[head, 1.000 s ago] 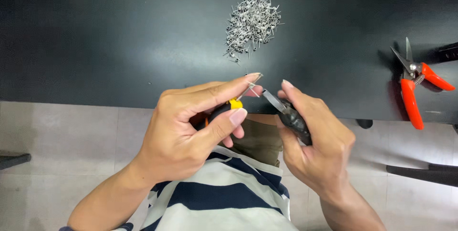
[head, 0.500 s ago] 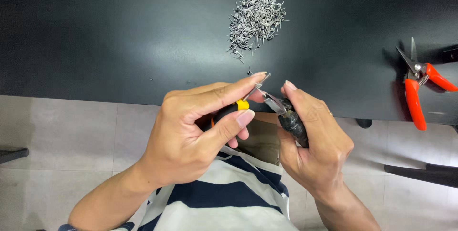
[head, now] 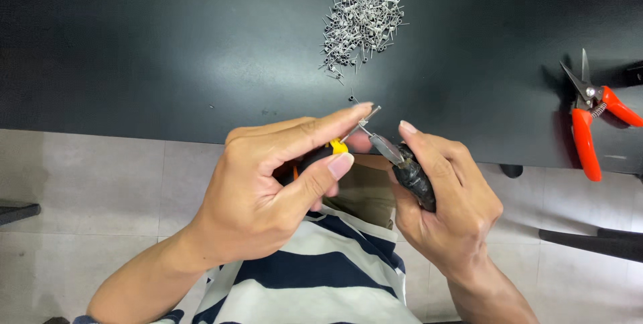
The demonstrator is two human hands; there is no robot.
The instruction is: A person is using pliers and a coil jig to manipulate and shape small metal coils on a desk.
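While your hands work just off the near edge of the black table (head: 134, 49), open tabletop lies between them and the pile of small metal coils (head: 362, 21). Orange-handled snips (head: 589, 123) lie well apart at the right. Your left hand (head: 268, 193) is clenched round a yellow-tipped tool (head: 337, 146), pinching a thin metal rod (head: 367, 116). Your right hand (head: 445, 197) grasps black-handled pliers (head: 408, 170), tips touching the rod.

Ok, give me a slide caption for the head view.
Left hand and right hand work small tools together below a pile of metal coils on a black table.
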